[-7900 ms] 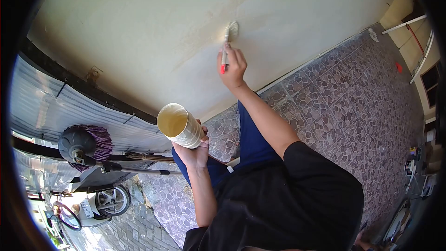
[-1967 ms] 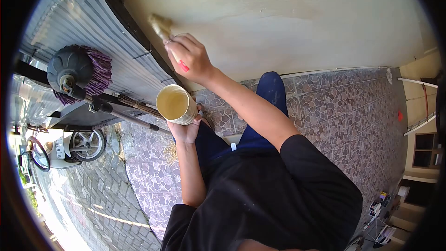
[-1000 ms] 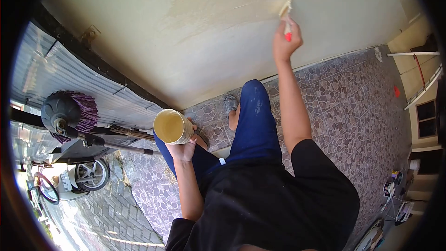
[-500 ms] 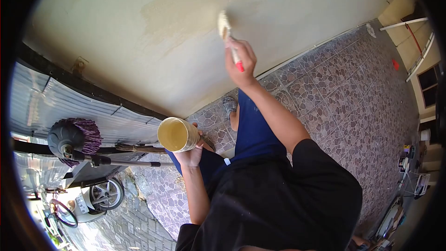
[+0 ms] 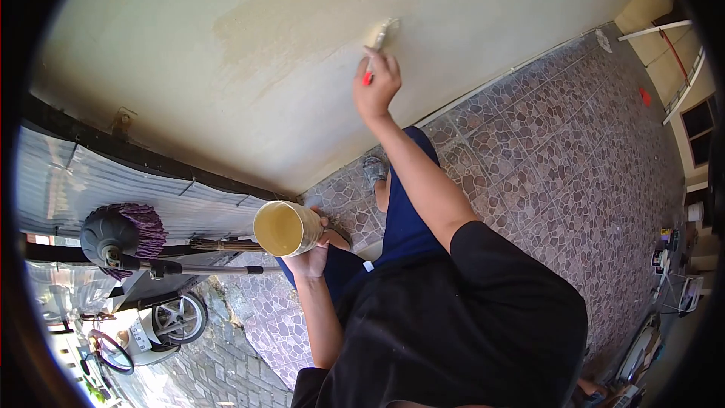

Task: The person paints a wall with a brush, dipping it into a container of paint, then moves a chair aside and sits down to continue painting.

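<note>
Brush [image 5: 380, 34]: held in right hand [image 5: 375, 91], fingers clamped on its red-tipped handle; long axis slanted up and right, bristles pressed to wall [image 5: 468, 7] beside the darker patch [image 5: 294, 26]. Can [image 5: 285, 228]: gripped in left hand [image 5: 311, 257], held low, well apart, mouth tilted left.

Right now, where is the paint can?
In the head view, the paint can sits left of centre, gripped in the left hand, just right of the purple mop, above the tiled floor.

Cream wall [image 5: 491, 0], purple mop [image 5: 147, 228], mottled brown-grey floor tiles [image 5: 574, 151], red-tipped brush [image 5: 376, 49].
</note>
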{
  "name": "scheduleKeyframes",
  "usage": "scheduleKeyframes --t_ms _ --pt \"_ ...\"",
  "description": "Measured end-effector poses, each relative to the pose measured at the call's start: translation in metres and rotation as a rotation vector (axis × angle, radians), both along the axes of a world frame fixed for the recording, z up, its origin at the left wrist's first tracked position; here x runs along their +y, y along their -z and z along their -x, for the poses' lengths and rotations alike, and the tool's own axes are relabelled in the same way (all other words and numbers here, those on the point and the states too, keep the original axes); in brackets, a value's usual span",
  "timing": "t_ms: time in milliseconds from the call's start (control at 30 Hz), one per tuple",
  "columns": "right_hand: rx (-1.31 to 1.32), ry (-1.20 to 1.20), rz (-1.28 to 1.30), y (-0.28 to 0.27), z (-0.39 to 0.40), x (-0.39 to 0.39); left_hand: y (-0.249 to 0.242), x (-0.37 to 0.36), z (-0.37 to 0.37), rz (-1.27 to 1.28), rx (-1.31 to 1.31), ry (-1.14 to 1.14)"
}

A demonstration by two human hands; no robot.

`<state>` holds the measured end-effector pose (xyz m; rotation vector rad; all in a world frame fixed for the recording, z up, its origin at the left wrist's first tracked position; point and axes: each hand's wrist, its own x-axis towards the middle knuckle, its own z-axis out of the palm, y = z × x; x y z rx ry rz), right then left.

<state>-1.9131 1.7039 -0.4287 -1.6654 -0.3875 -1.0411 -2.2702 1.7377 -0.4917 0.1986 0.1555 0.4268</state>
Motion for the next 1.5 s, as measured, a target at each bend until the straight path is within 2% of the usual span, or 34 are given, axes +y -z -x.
scheduleKeyframes --t_ms 100,133,200,300,367,433,467,533,633,733,867,967,1033,1100,1167,1300,1400,1500 --pt "-0.083 -0.242 0.011 0.0 0.052 0.013 0.003 -0.002 -0.003 0.01 0.028 0.027" --pt "-0.083 -0.231 0.009 0.002 0.064 0.005 0.002 -0.002 -0.004 0.011 0.035 0.038" --pt "-0.06 -0.552 0.043 0.0 0.082 -0.005 -0.001 -0.001 -0.007 -0.001 0.032 0.046" --pt "0.002 -0.561 -0.089 -0.016 0.078 -0.04 -0.003 -0.006 -0.006 0.035 -0.01 0.04" --pt "0.215 -0.534 -0.175 -0.024 0.056 -0.063 -0.002 -0.006 -0.004 0.038 -0.011 0.033" --pt "0.546 -0.668 -0.663 -0.07 0.044 -0.082 0.003 -0.008 -0.001 0.043 -0.008 0.031" --pt "0.545 -0.671 -0.659 -0.079 0.034 -0.091 0.007 -0.007 0.0 0.005 0.026 0.018" --pt "0.544 -0.761 -0.886 -0.091 0.017 -0.103 0.008 -0.006 0.001 -0.038 0.052 0.001" --pt "0.663 -0.791 -0.991 -0.098 0.014 -0.108 0.004 -0.008 0.002 -0.017 0.031 -0.001" --pt "0.736 -0.772 -0.978 -0.095 0.017 -0.103 0.002 -0.01 0.003 0.05 0.034 -0.017" --pt "0.759 -0.806 -1.042 -0.088 0.023 -0.095 0.004 -0.011 0.004 0.058 0.028 -0.004" --pt "0.664 -0.741 -1.001 -0.089 0.012 -0.091 0.004 -0.01 0.003 0.05 0.021 0.008" --pt "0.437 -0.487 -0.766 -0.103 -0.013 -0.091 0.004 -0.01 0.001 0.045 0.023 0.017" --pt "0.094 -0.047 -0.436 -0.101 -0.061 -0.082 0.005 -0.01 -0.002 0.051 0.029 0.014" --pt "-0.092 0.222 -0.201 -0.11 -0.095 -0.071 0.006 -0.011 -0.005 0.042 0.026 0.024" --pt "-0.113 0.352 -0.067 -0.114 -0.113 -0.017 0.01 -0.008 -0.007 -0.031 0.03 0.043" --pt "-0.179 0.286 -0.137 -0.111 -0.095 0.005 0.01 -0.008 -0.007 -0.047 0.038 0.028" --pt "-0.197 0.16 -0.018 -0.102 -0.054 0.015 0.012 -0.005 -0.006 -0.023 0.036 0.044"
